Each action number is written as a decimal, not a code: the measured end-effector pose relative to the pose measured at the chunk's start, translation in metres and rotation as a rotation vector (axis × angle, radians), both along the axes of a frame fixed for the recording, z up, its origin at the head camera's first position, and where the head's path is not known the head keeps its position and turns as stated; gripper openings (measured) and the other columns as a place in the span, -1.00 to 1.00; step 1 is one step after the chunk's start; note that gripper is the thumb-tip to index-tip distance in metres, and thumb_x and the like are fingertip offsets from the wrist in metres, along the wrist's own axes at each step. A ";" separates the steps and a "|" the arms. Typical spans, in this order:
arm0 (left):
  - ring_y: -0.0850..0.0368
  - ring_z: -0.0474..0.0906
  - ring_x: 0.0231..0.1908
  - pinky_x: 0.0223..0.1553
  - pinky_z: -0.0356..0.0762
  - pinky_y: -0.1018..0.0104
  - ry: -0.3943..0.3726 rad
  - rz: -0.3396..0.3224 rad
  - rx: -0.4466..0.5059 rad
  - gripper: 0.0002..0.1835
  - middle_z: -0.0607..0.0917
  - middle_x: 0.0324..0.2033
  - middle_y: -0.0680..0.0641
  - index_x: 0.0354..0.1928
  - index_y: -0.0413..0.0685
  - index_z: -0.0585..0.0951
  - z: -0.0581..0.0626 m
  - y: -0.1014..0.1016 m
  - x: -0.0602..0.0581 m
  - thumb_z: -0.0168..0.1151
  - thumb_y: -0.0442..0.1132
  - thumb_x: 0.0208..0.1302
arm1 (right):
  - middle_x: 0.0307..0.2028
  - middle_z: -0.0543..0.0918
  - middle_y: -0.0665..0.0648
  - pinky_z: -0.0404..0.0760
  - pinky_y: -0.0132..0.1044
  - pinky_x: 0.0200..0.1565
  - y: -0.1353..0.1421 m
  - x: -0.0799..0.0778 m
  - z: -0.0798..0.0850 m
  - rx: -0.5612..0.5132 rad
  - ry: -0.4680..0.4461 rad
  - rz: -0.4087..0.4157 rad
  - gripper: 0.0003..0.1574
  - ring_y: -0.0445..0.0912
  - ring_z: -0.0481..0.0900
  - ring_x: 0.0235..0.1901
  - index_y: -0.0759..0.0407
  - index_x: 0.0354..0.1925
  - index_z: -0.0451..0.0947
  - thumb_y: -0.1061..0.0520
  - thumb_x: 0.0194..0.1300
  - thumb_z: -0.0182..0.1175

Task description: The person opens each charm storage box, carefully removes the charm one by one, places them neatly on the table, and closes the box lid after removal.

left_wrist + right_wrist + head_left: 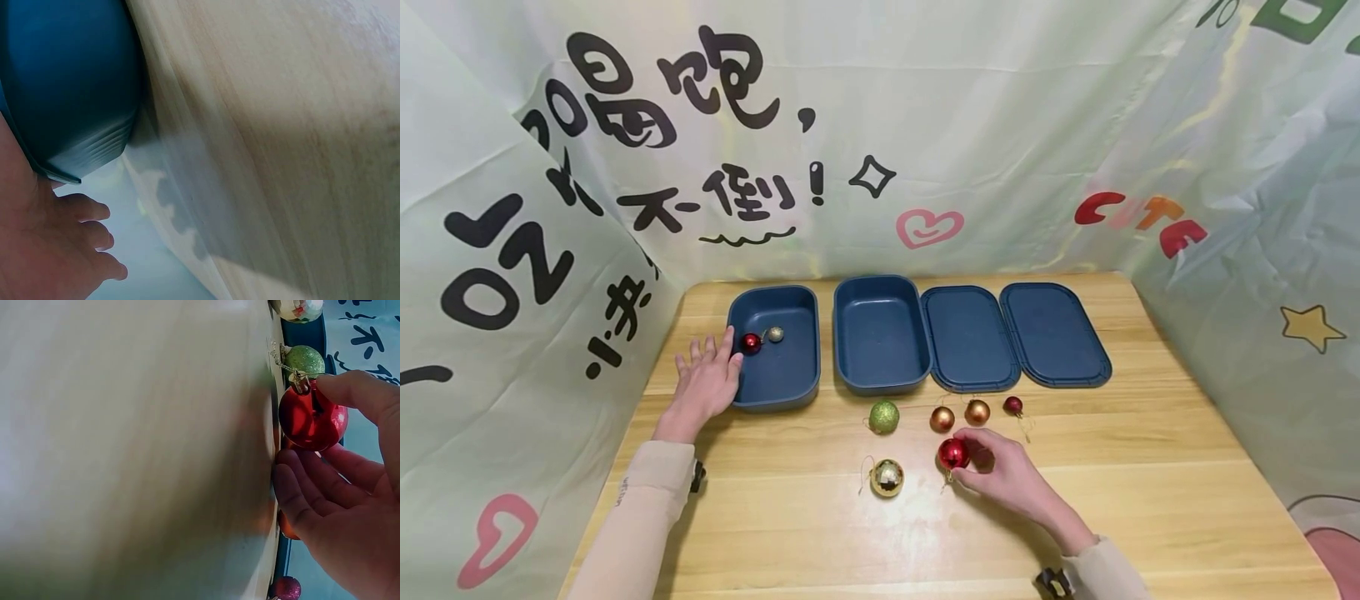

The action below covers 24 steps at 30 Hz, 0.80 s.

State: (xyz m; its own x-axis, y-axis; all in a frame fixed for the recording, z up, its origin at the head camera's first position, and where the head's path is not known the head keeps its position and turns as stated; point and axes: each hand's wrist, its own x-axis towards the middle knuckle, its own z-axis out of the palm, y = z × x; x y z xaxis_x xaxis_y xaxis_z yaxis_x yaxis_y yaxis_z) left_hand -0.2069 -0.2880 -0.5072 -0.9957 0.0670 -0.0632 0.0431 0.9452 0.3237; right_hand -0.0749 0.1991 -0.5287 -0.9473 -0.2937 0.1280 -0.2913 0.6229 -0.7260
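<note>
Right hand: thumb and fingers pinch the large red bauble, right of and nearer than the green bauble (landmark); left hand: fingers extended and spread, touching the left box, left of landmark, gripping nothing; risk: the glossy sphere could slip under uneven fingertip pressure and strike the copper baubles, right of landmark; count: eight baubles (three red, two copper, two gold, one green), two boxes, two lids.

The head camera is looking forward and down over the worktop to its far edge; the wrist cameras are facing close in — the left sharing the leftmost box with it, the right the red bauble.
</note>
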 end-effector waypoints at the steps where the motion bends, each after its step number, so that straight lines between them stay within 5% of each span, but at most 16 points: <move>1: -0.68 -0.26 0.57 0.45 -0.36 -0.66 -0.001 0.001 -0.001 -0.31 -0.01 0.57 -0.61 0.71 -0.13 -0.14 0.000 0.000 0.000 -0.36 0.00 0.74 | 0.02 0.79 0.04 0.74 -0.18 0.04 0.000 0.000 0.000 0.000 0.001 0.000 -0.42 -0.11 0.73 -0.03 0.15 0.13 0.70 0.14 0.13 0.60; 24: -0.69 -0.27 0.57 0.45 -0.36 -0.66 -0.005 0.006 0.010 -0.31 -0.03 0.58 -0.61 0.71 -0.12 -0.13 -0.001 -0.001 0.000 -0.36 0.00 0.74 | -0.09 0.75 0.02 0.68 -0.32 -0.13 0.003 -0.003 -0.001 0.006 -0.052 0.045 -0.37 -0.18 0.64 -0.20 0.20 0.16 0.65 0.16 0.12 0.59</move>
